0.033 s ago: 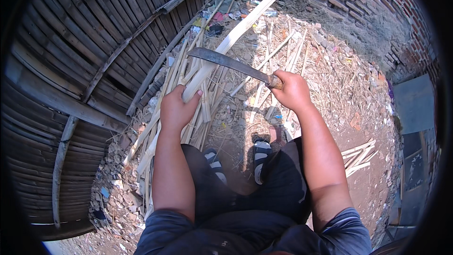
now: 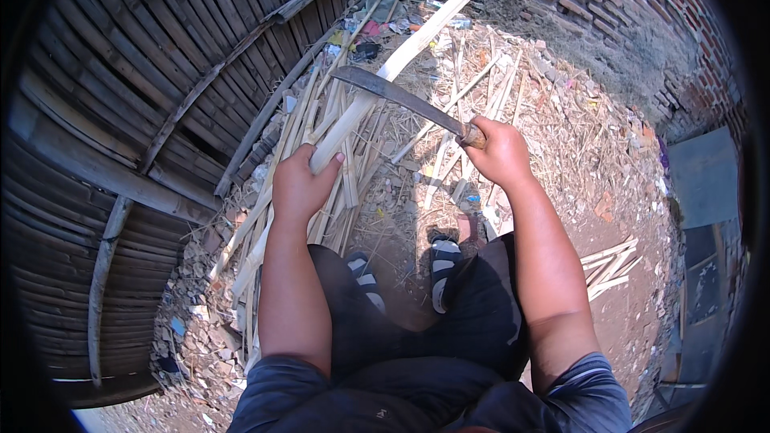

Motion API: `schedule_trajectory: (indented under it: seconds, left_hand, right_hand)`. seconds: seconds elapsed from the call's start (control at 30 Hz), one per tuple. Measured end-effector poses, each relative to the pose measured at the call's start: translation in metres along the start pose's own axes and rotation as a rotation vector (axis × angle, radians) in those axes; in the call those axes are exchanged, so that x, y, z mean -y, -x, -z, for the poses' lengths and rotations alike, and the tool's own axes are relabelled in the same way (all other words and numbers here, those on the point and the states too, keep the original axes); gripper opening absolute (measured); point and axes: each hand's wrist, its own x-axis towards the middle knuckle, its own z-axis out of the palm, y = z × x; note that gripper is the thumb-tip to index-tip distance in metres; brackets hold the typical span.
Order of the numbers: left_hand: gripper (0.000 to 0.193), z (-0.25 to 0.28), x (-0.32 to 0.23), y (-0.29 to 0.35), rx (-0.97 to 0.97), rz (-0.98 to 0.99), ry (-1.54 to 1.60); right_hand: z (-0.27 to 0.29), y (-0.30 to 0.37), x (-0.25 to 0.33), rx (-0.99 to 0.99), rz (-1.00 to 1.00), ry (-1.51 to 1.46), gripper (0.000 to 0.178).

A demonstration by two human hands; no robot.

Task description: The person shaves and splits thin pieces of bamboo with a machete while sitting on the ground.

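My left hand (image 2: 301,184) is closed round a long pale bamboo strip (image 2: 421,38), thumb along its upper face. The strip slants from beside my left forearm up to the far middle. In my right hand (image 2: 500,152) is the wooden handle of a machete (image 2: 409,103). Its dark, curved blade lies across the strip a little beyond my left hand, with the hooked tip past the strip's left edge. Whether the edge bites into the bamboo cannot be made out. More split bamboo strips (image 2: 350,184) lie in a heap under and beside my left hand.
A bamboo-slat wall (image 2: 184,56) rises close on the left, and a brick wall (image 2: 609,0) stands at the far side. Loose strips (image 2: 501,84) and shavings litter the ground ahead. A small bundle of strips (image 2: 609,267) lies to the right. My sandalled feet (image 2: 443,265) are below.
The machete blade has shifted slightly right and farther up along the strip, its angle steeper. My right hand has tilted a little with it. My left hand and the strip look almost still.
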Motion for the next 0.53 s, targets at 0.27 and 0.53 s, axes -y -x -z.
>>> schedule_trajectory:
  seconds: [0.27, 0.53]
  left_hand:
    - [0.053, -0.001, -0.004, 0.000, 0.040, 0.016, -0.012]
    - [0.046, -0.002, 0.003, 0.001, 0.000, -0.028, 0.005]
  right_hand:
    - [0.002, 0.000, -0.006, 0.089, 0.031, 0.019, 0.033]
    - [-0.005, 0.002, 0.003, 0.024, 0.206, 0.022, 0.037]
